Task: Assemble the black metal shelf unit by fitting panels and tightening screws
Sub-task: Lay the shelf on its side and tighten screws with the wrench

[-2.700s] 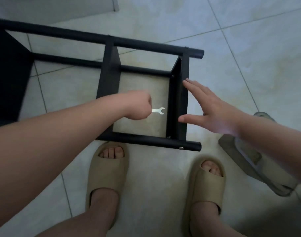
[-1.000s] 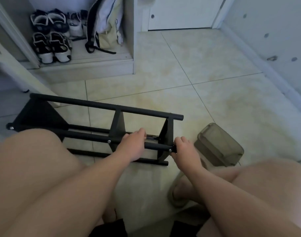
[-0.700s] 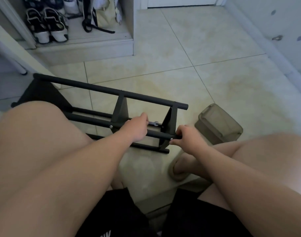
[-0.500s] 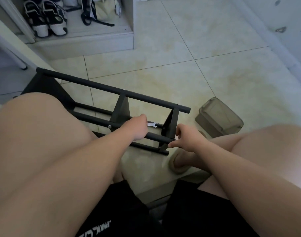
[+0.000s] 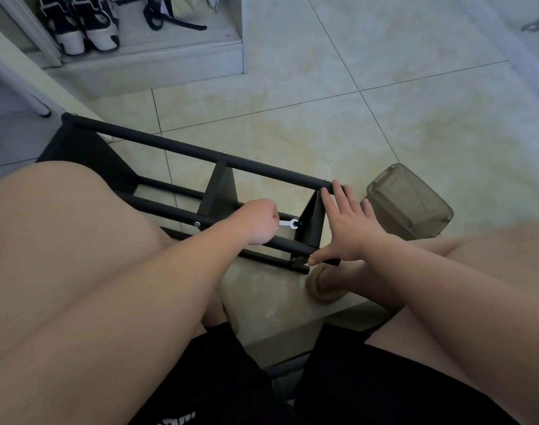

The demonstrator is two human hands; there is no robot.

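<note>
The black metal shelf unit (image 5: 182, 148) lies on its side on the tiled floor in front of my knees. My left hand (image 5: 259, 220) grips a small silver wrench (image 5: 289, 223) whose open jaw sits at a bolt on the inner face of the right end panel (image 5: 311, 222). My right hand (image 5: 343, 231) is spread flat against the outer side of that end panel, fingers reaching up to the top tube, thumb down by the lower tube end.
A translucent brownish plastic box (image 5: 409, 204) sits just right of the shelf. My slippered foot (image 5: 323, 286) is below the shelf's end. Shoes (image 5: 87, 29) and a bag stand in a cabinet niche at the back left; a white table leg (image 5: 23, 84) is at left.
My right hand has let go of the lower tube end and spread flat against the end panel. My left hand still holds the wrench at the same bolt.
</note>
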